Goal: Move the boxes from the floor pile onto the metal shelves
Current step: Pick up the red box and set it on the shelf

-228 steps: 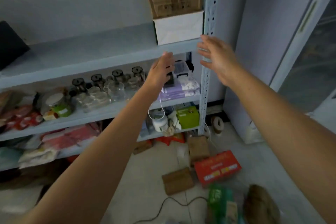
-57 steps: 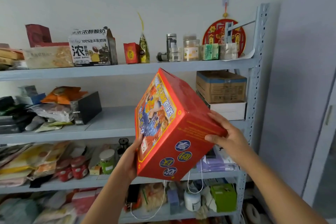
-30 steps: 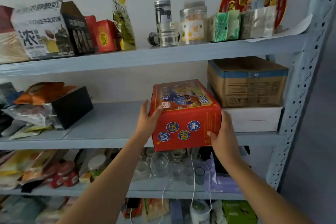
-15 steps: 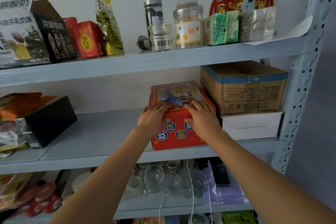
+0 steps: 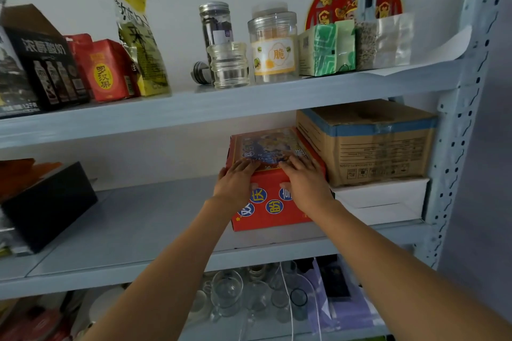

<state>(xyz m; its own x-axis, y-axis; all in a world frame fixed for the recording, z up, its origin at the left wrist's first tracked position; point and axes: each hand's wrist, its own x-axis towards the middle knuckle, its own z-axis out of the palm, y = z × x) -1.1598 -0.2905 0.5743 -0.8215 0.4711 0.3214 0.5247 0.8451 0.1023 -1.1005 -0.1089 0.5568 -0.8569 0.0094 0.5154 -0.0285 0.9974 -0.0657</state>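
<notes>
A red box (image 5: 273, 212) with blue round labels and a colourful picture on top lies on the middle metal shelf (image 5: 138, 230), set in from the front edge. It sits right beside a brown cardboard box (image 5: 368, 144) stacked on a white box (image 5: 385, 196). My left hand (image 5: 235, 183) rests on the red box's front left top edge with fingers laid flat. My right hand (image 5: 304, 183) lies over the front right top edge, fingers straight on the lid. The floor pile is out of view.
A black box (image 5: 47, 205) stands at the shelf's left. The upper shelf (image 5: 249, 99) carries jars, cartons and a yellow bag. Glasses (image 5: 227, 293) and a purple packet fill the shelf below. The perforated upright post (image 5: 460, 133) bounds the right side.
Over the last second both hands moved from the red box's sides to its top front edge and pushed it deeper onto the shelf, against the cardboard box.
</notes>
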